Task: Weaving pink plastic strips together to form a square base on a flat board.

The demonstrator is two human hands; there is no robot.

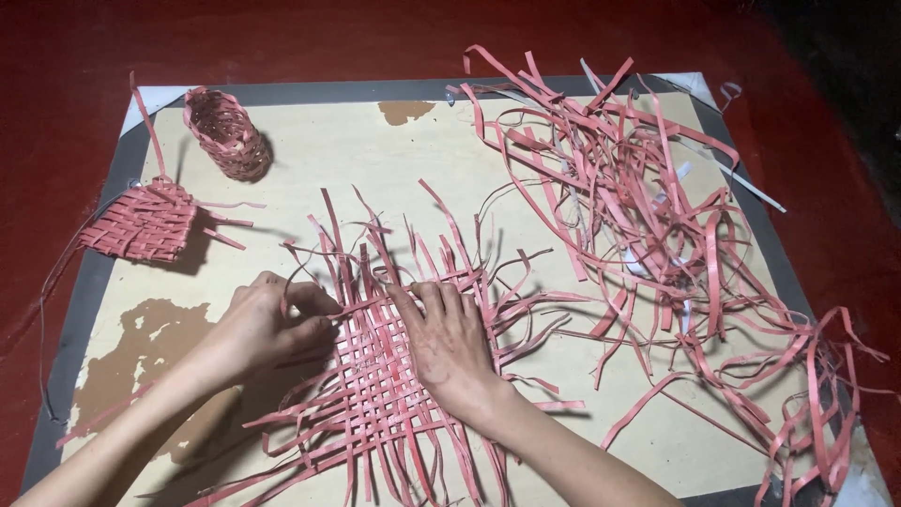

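The left hand [272, 324] pinches a pink strip at the edge of the woven mat [380, 376] — the right hand [450, 343] lies spread flat on it, loose strips [657, 225] heaped nearby

Flat pink woven strip mat [375, 376], apparently unfinished, on board.

Bare board [375, 150] lies open ahead; loose strip pile [657, 235] crowds the right.

A beige board [357, 160] sits on the red floor [56, 56], with a woven mat [375, 376], a small basket [225, 131], another woven piece [141, 222] and loose pink strips [657, 216] on it.
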